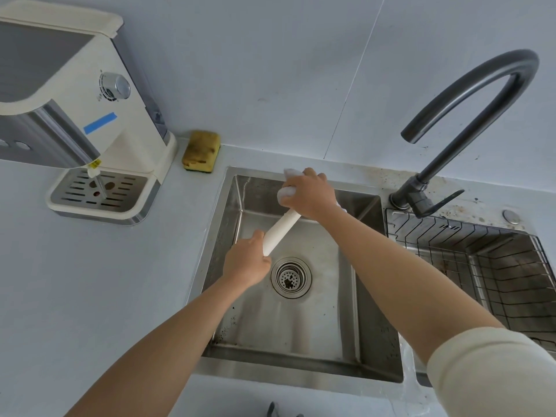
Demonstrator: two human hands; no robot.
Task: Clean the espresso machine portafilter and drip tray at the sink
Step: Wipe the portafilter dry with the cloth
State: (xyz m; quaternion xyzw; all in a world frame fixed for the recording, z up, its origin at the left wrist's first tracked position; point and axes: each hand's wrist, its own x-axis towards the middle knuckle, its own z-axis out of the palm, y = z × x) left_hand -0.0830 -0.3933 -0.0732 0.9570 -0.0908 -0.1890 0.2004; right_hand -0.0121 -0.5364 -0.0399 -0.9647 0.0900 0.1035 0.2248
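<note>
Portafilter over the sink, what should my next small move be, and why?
Probably twist the white cloth around the end it covers with the right hand, while the left hand steadies the portafilter's cream handle. Both hands grip, no water shows at the faucet, and the drip tray sits in the espresso machine.

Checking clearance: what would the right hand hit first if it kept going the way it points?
The right hand would probably meet the sink's rear wall first; the sponge lies beyond. Depth unclear.

portafilter [281,233] head: hidden under right hand [307,194] and cloth [289,173] | espresso machine [75,100]: cut by left edge
</note>
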